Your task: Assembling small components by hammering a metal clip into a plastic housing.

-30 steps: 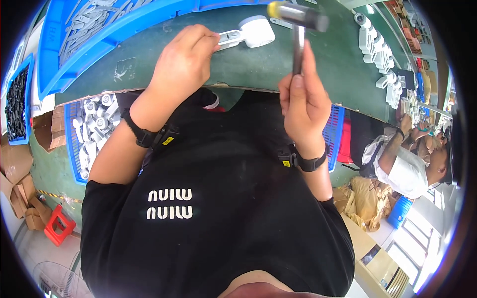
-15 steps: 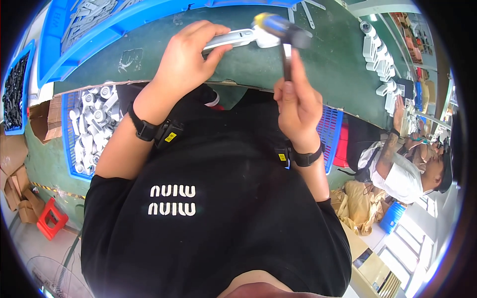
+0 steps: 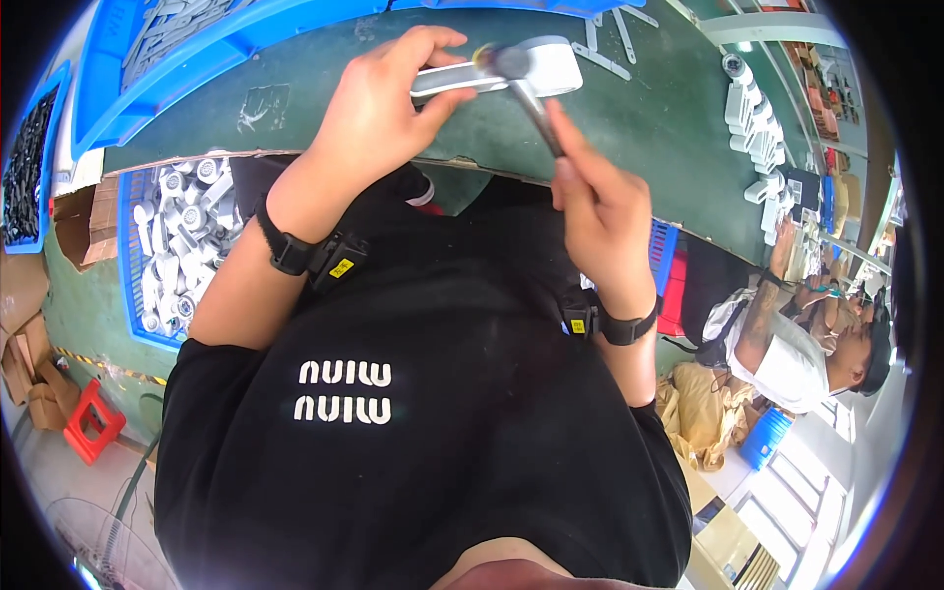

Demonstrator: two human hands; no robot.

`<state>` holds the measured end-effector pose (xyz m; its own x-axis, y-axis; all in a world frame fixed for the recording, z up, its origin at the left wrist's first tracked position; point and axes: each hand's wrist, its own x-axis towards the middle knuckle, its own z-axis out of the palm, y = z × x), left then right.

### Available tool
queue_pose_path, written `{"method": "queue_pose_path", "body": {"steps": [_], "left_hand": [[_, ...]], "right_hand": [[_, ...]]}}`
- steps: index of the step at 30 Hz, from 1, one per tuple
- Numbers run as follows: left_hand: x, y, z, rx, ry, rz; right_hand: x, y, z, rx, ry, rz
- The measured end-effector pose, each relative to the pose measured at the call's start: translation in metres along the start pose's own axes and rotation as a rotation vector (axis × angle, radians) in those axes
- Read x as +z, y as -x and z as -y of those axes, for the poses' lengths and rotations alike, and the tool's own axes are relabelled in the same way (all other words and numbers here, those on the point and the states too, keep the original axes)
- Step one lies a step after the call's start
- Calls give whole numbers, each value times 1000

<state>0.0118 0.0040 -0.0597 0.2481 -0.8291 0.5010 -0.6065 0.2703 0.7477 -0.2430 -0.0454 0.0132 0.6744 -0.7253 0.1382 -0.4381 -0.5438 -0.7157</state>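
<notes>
My left hand (image 3: 379,108) grips the near end of a long white-and-grey plastic housing (image 3: 559,69), thumb below and fingers above. The housing lies low over the green bench, its wide white end pointing right. In my right hand (image 3: 605,211) is a hammer (image 3: 512,63), held by its dark handle with the index finger stretched along it. Its round grey-and-yellow head is over the middle of the housing, smeared by motion; I cannot tell whether they touch.
A blue tray (image 3: 211,74) of grey strips stands on the green bench (image 3: 324,108). Loose strips (image 3: 627,34) lie farther right, near a row of white parts (image 3: 752,133). Below left is a blue basket (image 3: 128,251) of white parts. A co-worker (image 3: 787,349) is at the right.
The hammer head has swung left and slightly down, from beside the housing's wide end to over its middle. My right hand has shifted slightly right and lower; my left keeps its grip.
</notes>
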Motion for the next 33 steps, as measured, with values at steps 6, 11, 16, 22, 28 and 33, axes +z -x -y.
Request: {"method": "queue_pose_path", "body": {"steps": [6,11,16,22,28,33], "left_hand": [[-1,-2,0,-53,57,38],[0,0,2,-46,86,27],[-2,0,-2,-12,29,8],[-12,3,-3,64,-189,20],[-37,-7,-23,19,133,-23],[-31,-37,-60,320,-43,-198]], "right_hand": [[12,7,-7,-33,-169,-86],[2,14,10,91,-261,-90],[20,-1,-6,65,-80,52],[-8,11,-15,-79,-659,-121],[-12,0,-55,118,-689,-233],[2,-4,-65,227,-865,-249]]}}
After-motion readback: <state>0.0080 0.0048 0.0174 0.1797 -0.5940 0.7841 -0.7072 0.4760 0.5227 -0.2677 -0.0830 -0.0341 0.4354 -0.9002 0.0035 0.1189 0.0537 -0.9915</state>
